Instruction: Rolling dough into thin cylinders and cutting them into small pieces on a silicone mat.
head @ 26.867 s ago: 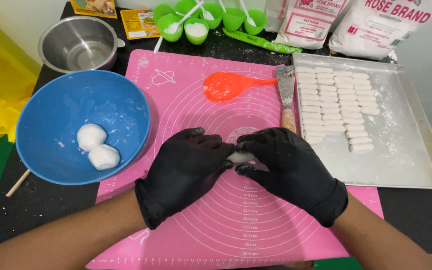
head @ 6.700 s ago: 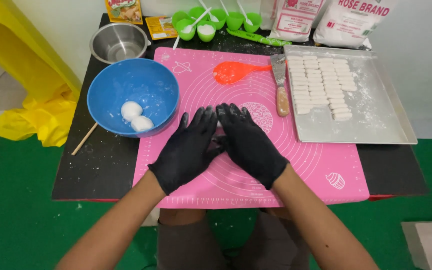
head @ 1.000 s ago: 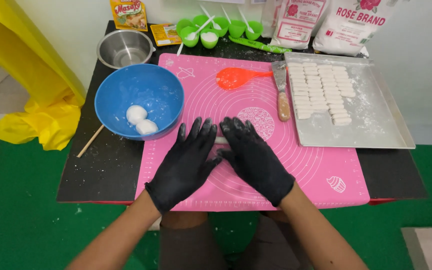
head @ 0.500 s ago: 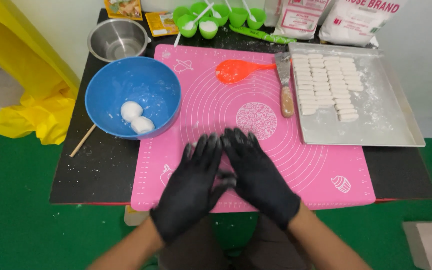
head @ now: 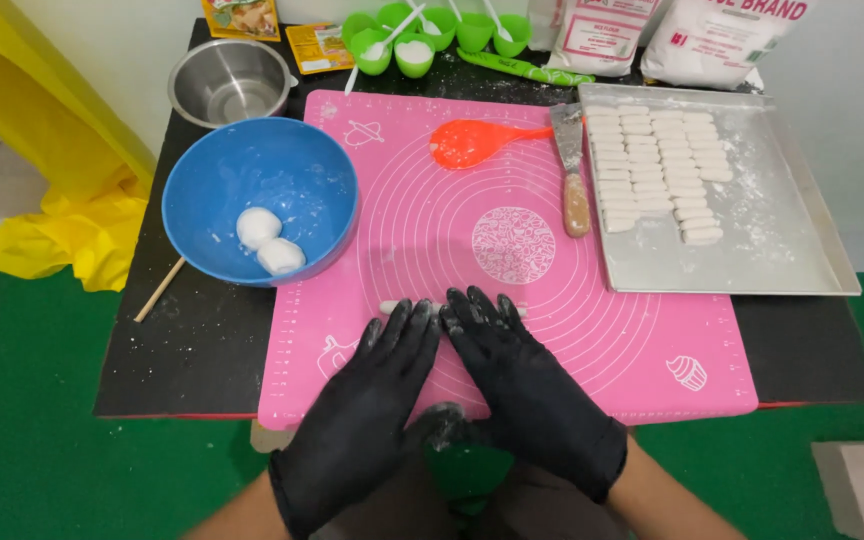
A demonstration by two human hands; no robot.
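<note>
Rolling best done with both palms flat and light on the rope of white dough [head: 392,306], pressure spread evenly outward from the middle so thickness stays uniform; too much weight probably flattens it; a dusting of flour likely keeps it from sticking.

Largest first, all placed against the pink silicone mat [head: 592,340]: smooth, flexible, printed with concentric circles; to its right, a shallow metal tray [head: 782,250], floury, carrying rows of small white dough logs [head: 652,160]; to its left, a glossy blue bowl [head: 252,170] with two soft dough balls [head: 270,242]; beyond its far left corner, a steel bowl [head: 230,80]; on its near edge, left hand [head: 367,420] and right hand [head: 527,385] in matte black gloves dusted white, fingers spread flat, gripping nothing, fingertips over the thin pale rope, ends peeking out either side; at its far edge, an orange plastic spoon [head: 472,142] and a wooden-handled scraper [head: 572,170].
</note>
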